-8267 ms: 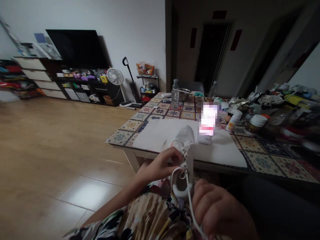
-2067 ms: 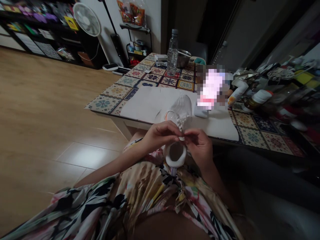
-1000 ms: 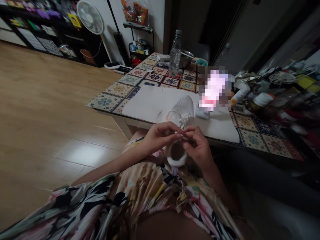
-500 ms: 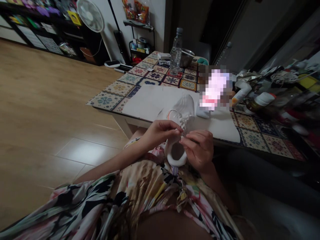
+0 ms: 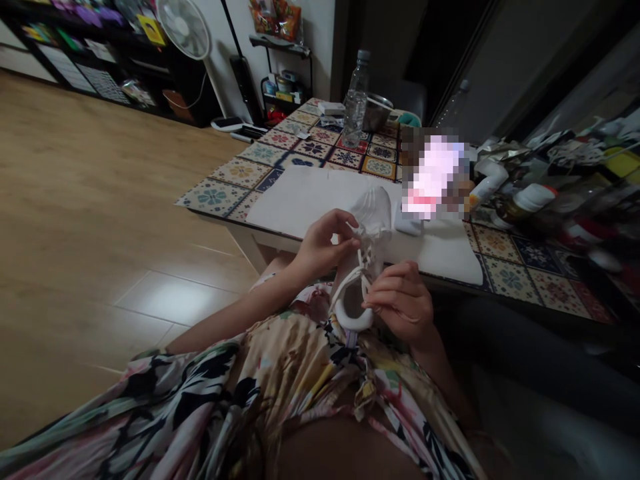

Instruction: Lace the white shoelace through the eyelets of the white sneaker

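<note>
A white sneaker (image 5: 373, 203) points its toe away from me. Its heel collar lies nearest my lap and its toe is over the white sheet. The white shoelace (image 5: 350, 279) crosses the tongue and hangs loosely over the ankle opening. My left hand (image 5: 327, 243) has thumb and forefinger closed on the lace at the left of the eyelets. Lower down, by the right side of the opening, my right hand (image 5: 403, 300) pinches a strand of the lace. Fingers cover part of the shoe's sides.
A white sheet (image 5: 300, 193) lies on the patterned table (image 5: 215, 197). Beyond it stand a plastic bottle (image 5: 356, 100) and a metal bowl (image 5: 377, 113). A phone-like bright screen (image 5: 435, 177), blurred out, leans on a white stand (image 5: 409, 223). Bottles and clutter crowd the right side.
My hands, close together over the laces before, have moved apart. The left went slightly up and left, the right down toward the heel. Lace strands now show between them.
</note>
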`<state>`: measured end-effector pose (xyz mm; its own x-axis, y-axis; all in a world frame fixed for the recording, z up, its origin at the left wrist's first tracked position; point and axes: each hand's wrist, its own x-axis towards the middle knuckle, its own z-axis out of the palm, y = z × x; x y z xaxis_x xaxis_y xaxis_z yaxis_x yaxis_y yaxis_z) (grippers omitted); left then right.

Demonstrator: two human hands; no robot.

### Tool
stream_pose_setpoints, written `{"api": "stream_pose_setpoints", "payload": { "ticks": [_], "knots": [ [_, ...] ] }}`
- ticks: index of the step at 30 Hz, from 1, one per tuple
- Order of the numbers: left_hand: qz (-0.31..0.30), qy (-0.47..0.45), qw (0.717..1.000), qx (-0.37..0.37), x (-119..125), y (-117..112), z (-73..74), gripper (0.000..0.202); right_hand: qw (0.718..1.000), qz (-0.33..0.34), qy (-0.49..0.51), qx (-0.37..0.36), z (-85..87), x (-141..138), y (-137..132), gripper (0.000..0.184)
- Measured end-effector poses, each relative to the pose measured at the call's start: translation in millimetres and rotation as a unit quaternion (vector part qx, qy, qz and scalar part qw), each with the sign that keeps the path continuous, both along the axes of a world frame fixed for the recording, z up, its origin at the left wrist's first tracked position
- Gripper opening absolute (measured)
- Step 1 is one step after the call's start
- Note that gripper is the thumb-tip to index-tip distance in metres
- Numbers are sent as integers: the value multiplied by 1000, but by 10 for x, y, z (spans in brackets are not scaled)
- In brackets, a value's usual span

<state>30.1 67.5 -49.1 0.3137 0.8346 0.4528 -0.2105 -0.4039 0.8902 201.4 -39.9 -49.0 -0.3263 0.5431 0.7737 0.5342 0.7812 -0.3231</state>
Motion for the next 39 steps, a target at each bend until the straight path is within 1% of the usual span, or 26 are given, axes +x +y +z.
{"api": "stream_pose_setpoints", "payload": {
  "ticks": [2,4,5,7,9,11,12,13,14,15,16,17,18,19,20,21,22,23,24,25,26,27,29,33,36,39],
  "knots": [
    [0,12,1000,6,-11,4,-8,27,1000,-4,-6,-7,9,-3,-5,10],
    [-2,30,999,17,-62,5,-16,27,1000,-23,-4,-8,14,-6,-7,7],
    [3,39,999,27,-100,5,-17,28,999,-41,-1,-8,13,-9,-4,7],
    [22,54,997,55,-193,-5,-8,28,996,-83,-8,-8,4,-17,5,12],
    [27,74,992,101,-284,-33,22,24,993,-116,-27,-10,0,-31,7,12],
    [-10,114,982,150,-349,-78,73,19,990,-132,-38,-16,25,-49,-16,5],
    [-33,137,976,168,-368,-103,100,17,991,-129,-32,-23,57,-55,-42,4],
    [-51,156,970,177,-377,-126,127,16,993,-109,-22,-40,101,-57,-78,7],
    [-64,171,967,179,-379,-145,148,14,995,-68,-12,-69,157,-54,-120,12],
    [-74,182,965,177,-376,-160,164,13,995,1,-6,-101,218,-44,-167,17],
    [-81,188,963,175,-370,-168,173,12,986,99,-10,-135,279,-26,-212,23],
    [-89,193,961,175,-362,-171,175,11,964,209,-25,-163,331,-3,-251,26],
    [-99,198,959,177,-356,-171,171,10,931,318,-49,-170,368,23,-280,28],
    [-110,202,956,180,-351,-168,164,10,906,379,-58,-179,383,50,-294,27],
    [-119,204,955,181,-348,-165,155,10,901,390,-44,-188,375,73,-292,26],
    [-124,203,954,181,-346,-165,147,8,917,346,-10,-197,346,89,-274,24],
    [-128,201,954,182,-344,-167,139,7,944,255,38,-206,301,96,-242,22],
    [-133,199,953,183,-342,-173,134,8,965,141,84,-206,248,94,-199,19],
    [-136,198,953,185,-338,-183,131,10,975,37,103,-192,192,83,-150,15],
    [-139,197,953,185,-332,-196,130,13,979,-27,95,-176,143,64,-101,10],
    [-141,195,953,183,-325,-211,130,13,982,-66,75,-159,103,40,-59,9],
    [-142,193,954,180,-316,-226,132,13,985,-80,51,-144,75,15,-26,12],
    [-143,190,956,171,-297,-252,138,9,989,-76,18,-124,53,-33,6,16],
    [-172,197,950,169,-273,-264,159,6,993,-68,0,-91,65,-84,-7,13],
    [-190,201,945,175,-271,-258,174,7,994,-61,-4,-90,63,-94,-12,15],
    [-186,199,947,172,-270,-261,176,7,993,-58,0,-103,59,-98,-1,16]
  ]
}}
